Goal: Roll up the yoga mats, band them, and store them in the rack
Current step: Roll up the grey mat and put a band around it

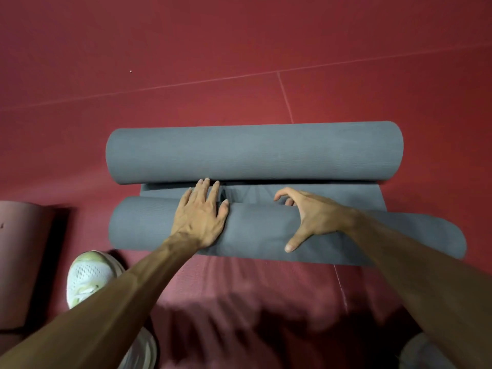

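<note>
**A:** Start nearest the person. What is there?

**B:** A white shoe planted on the red padded floor towards its near left corner. I take it the person is crouched over the work, so both arms can reach forward and down. At the left edge lies a pink mat, partly out of view; I cannot tell whether it is banded.

**A:** And the hands?

**B:** Both are on the near roll of grey yoga mat, which lies crosswise in the middle of the floor. The left hand lies flat on its crest with the fingers straight and reaching over the top, holding nothing and only pressing. That looks meant to stop the coil springing loose. The right hand is arched over the roll, fingers hooked down its far side and thumb spread on the near face. It reads as a loose grip for turning the roll forward.

**A:** Why spaced apart like that?

**B:** Probably to drive the roll evenly, though its right end has run out past the rest, so the coil looks a little skewed.

**A:** Beyond the hands?

**B:** A narrow flat strip of the same grey mat, then the far roll, thicker and tidy, touching the strip's far edge. Whether it is a second mat or the other end of this one, I cannot tell.

**A:** How far along, then?

**B:** By my judgement the rolling is nearly done. No band shows on either roll, and no rack is in view.
</note>
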Demonstrator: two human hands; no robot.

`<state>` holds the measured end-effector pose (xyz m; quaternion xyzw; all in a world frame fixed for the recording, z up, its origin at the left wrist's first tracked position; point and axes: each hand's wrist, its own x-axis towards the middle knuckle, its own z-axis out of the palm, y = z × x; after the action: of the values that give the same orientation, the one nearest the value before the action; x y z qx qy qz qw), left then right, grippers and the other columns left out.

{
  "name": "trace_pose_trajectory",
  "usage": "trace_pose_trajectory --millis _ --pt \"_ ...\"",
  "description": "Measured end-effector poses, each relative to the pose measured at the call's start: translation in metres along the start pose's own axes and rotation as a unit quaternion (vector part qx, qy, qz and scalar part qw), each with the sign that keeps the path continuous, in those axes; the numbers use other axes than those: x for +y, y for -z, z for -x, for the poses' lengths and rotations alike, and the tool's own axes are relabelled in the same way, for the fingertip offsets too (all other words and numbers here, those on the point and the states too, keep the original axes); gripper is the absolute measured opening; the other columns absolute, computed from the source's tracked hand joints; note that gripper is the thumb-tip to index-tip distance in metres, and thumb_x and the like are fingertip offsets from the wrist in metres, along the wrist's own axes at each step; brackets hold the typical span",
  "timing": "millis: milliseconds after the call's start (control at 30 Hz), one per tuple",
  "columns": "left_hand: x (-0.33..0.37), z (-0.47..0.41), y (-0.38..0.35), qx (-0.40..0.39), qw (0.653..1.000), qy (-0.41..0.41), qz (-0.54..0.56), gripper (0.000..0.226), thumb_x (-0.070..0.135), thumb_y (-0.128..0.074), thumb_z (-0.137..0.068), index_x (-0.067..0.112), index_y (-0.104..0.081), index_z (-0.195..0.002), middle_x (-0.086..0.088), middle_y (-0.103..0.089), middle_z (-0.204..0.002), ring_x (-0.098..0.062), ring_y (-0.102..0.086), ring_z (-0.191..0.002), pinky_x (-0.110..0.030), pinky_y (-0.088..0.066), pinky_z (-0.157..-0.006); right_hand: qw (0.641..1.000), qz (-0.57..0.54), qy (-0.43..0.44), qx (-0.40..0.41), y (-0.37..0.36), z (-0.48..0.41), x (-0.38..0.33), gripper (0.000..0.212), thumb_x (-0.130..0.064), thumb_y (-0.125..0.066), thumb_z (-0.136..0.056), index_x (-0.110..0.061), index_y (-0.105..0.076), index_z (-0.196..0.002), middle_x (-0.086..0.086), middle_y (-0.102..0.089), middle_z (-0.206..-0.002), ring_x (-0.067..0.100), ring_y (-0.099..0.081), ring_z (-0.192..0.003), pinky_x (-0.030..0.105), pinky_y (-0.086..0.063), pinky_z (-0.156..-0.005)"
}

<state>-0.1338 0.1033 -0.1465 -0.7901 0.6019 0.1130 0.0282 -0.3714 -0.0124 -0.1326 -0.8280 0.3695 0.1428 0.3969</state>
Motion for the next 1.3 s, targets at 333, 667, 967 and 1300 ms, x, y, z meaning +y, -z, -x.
trace_pose_trajectory --millis 333,667,967,1300 --pt "0.003 -0.067 0.016 -0.02 0.998 0.036 0.051 0.068 0.041 -0.031 -0.097 0.01 -0.009 -0.154 -0.005 0.012 -0.161 -0.015 0.001 -0.148 -0.037 -0.009 -0.119 0.906 0.069 0.014 0.417 -0.023 -0.007 0.016 0.061 -0.071 -0.048 -0.067 -0.029 -0.074 -0.103 -0.005 -0.055 -0.083 0.02 -0.054 -0.086 0.031 -0.027 -0.076" --pt "-0.002 -0.113 0.018 0.0 0.989 0.043 0.141 0.067 0.037 -0.038 -0.097 0.012 -0.01 -0.154 0.003 0.014 -0.16 -0.029 -0.031 -0.14 -0.042 -0.027 -0.113 0.851 0.196 0.057 0.484 -0.042 -0.028 -0.021 0.053 -0.053 -0.044 -0.09 -0.01 -0.071 -0.107 0.004 -0.069 -0.097 0.026 -0.066 -0.087 0.039 -0.041 -0.078" --pt "-0.004 -0.126 0.021 -0.01 0.986 0.009 0.167 0.073 0.037 -0.05 -0.094 0.009 -0.015 -0.152 0.004 0.012 -0.16 -0.022 -0.026 -0.143 -0.042 -0.025 -0.114 0.936 0.307 -0.062 0.163 -0.017 -0.031 -0.045 0.133 -0.063 -0.081 -0.051 -0.019 -0.007 -0.151 0.007 -0.029 -0.145 0.025 -0.033 -0.13 0.046 -0.024 -0.105" --pt "-0.003 -0.052 0.023 -0.053 0.998 0.014 0.044 0.065 0.054 -0.027 -0.097 0.02 -0.02 -0.152 0.008 0.012 -0.16 -0.007 0.011 -0.146 -0.047 0.003 -0.119 0.954 0.278 -0.034 0.111 -0.001 -0.03 -0.043 0.114 -0.063 -0.081 -0.044 -0.023 -0.031 -0.138 0.002 -0.05 -0.129 0.026 -0.05 -0.118 0.044 -0.033 -0.095"
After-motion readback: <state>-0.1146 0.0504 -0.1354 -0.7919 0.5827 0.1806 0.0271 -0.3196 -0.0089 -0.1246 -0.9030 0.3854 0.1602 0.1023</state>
